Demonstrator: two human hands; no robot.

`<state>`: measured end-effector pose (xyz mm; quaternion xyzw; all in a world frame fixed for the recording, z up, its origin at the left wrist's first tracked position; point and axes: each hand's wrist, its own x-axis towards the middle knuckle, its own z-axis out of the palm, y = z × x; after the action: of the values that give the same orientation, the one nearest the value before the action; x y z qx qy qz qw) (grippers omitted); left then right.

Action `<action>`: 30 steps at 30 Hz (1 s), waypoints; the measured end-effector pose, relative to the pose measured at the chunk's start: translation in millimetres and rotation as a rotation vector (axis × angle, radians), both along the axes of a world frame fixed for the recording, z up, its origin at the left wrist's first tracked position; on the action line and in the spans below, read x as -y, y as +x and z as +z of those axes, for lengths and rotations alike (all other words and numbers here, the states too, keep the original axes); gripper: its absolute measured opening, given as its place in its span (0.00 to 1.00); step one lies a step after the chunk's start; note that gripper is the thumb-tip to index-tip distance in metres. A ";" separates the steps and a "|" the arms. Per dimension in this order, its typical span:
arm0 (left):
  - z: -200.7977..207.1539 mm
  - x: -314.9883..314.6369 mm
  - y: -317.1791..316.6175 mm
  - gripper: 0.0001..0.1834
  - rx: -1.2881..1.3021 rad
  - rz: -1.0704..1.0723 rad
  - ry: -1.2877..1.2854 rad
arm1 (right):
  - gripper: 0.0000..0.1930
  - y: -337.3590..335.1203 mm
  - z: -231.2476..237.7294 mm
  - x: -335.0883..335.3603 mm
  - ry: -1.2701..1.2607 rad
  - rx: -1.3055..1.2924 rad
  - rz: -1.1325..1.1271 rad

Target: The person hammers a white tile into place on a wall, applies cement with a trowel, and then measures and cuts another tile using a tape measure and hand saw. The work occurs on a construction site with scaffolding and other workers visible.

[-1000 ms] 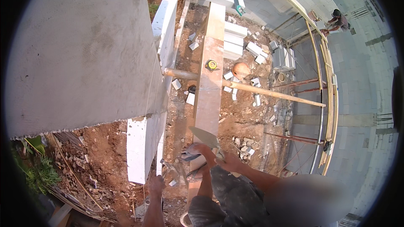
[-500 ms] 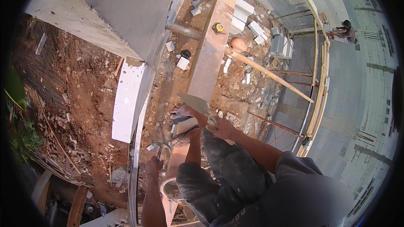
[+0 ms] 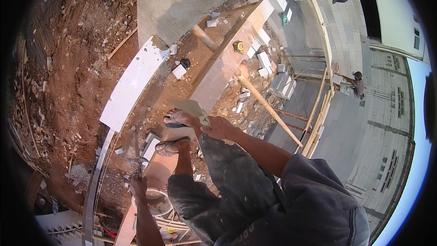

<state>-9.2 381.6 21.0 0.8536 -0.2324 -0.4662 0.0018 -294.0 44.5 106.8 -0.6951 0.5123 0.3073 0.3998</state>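
Note:
My right hand grips the handle of a trowel, whose broad grey blade reaches out over my sandalled feet. Lower left, my left hand is closed around the handle of a hammer, its head pointing away from me. Next to my left forearm is a round bucket, its contents hard to make out. Beneath my feet runs a long wooden plank. Farther along it lies a yellow and black tape measure. Left of the plank is a low wall topped with white blocks.
Bamboo poles cross at the right. Reddish soil with rubble lies below the plank. Pale blocks are scattered beyond it. Far right, a co-worker is beside a grey block wall.
The view has turned and shifted, so the wall and plank now slant more. Both hands appear farther left, still holding the trowel and the hammer.

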 end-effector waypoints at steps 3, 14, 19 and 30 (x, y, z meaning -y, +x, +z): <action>-0.3 -5.1 -16.4 0.21 0.027 0.159 -0.120 | 0.31 18.7 3.0 13.9 0.003 0.013 0.086; 29.7 14.5 -69.5 0.20 -0.110 0.580 -0.026 | 0.27 30.6 25.7 46.1 -0.031 0.104 0.562; 23.6 -10.1 -122.9 0.21 -0.186 0.861 0.034 | 0.24 84.0 16.3 50.6 -0.095 0.216 0.900; 12.2 -53.6 -236.4 0.23 -0.104 1.261 0.141 | 0.33 204.7 5.8 -92.3 0.290 0.230 1.329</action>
<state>-245.6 435.1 33.2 0.8006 0.3467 -0.4306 0.2311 -89.3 136.8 112.6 -0.8293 -0.1144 0.4771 0.2675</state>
